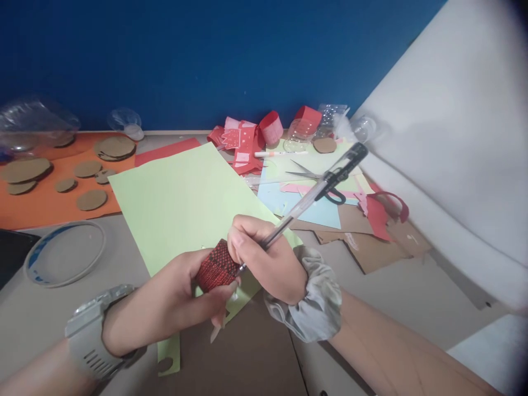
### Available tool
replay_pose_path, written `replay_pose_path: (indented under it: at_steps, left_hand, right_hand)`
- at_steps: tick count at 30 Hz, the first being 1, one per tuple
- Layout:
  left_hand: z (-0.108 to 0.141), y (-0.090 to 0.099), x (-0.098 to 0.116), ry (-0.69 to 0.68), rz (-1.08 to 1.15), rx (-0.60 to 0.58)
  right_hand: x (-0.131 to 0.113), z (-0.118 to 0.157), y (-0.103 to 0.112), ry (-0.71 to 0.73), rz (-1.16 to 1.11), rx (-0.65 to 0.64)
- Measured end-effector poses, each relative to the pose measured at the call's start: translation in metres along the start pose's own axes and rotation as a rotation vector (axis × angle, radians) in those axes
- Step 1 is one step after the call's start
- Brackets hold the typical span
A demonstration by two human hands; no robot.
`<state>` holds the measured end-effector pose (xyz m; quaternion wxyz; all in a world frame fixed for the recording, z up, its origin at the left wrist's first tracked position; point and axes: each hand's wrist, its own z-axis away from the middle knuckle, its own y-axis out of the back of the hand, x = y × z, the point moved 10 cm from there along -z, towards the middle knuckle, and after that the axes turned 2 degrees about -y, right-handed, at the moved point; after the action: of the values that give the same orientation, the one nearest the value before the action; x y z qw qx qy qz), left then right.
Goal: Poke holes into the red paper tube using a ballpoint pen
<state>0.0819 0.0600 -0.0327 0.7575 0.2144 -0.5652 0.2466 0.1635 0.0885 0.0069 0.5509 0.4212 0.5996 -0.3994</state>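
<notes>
My left hand [181, 297], with a grey watch on its wrist, grips a small curved red piece [216, 268] covered in black marks. My right hand [268, 258] is closed round a clear pen [295, 213] with a black cap on its upper end. The pen's tip meets the lower right side of the red piece, close to my left fingertips. A fabric scrunchie circles my right wrist. Under both hands lies a light green paper sheet [173, 203], with a narrow cut strip hanging toward me.
Cardboard discs [91, 200] rest on orange paper [25, 212] at the left. Nearer stands a tape roll [28, 269]. Scissors [305, 175], a marker [280, 154], red paper pieces [247, 144] and blue paper [322, 214] crowd the back right. A blue wall [206, 60] bounds the table.
</notes>
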Motion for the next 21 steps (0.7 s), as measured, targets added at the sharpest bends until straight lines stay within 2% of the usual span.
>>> replay_pose_path:
  at_steps: [3, 6, 8, 12, 18, 21]
  left_hand:
    - [0.0, -0.001, 0.002, 0.018, 0.012, -0.014]
    - [-0.001, -0.003, 0.003, 0.037, 0.02, -0.056]
    - [0.0, -0.008, 0.001, 0.054, 0.028, -0.116]
    - [0.003, -0.02, -0.006, 0.092, 0.101, -0.249]
    - [0.006, -0.021, -0.013, 0.18, 0.132, -0.244]
    - [0.004, -0.02, -0.011, 0.165, 0.134, -0.234]
  right_hand:
    - [-0.001, 0.0, -0.004, -0.009, 0.024, -0.059]
    - [0.0, 0.001, 0.004, -0.009, 0.018, 0.016]
    - [-0.001, 0.004, 0.007, 0.012, 0.021, 0.06]
    - [-0.006, 0.009, -0.003, 0.03, 0.009, 0.03]
    - [0.001, 0.009, -0.007, -0.056, 0.01, 0.054]
    - [0.003, 0.008, -0.007, -0.051, 0.01, 0.067]
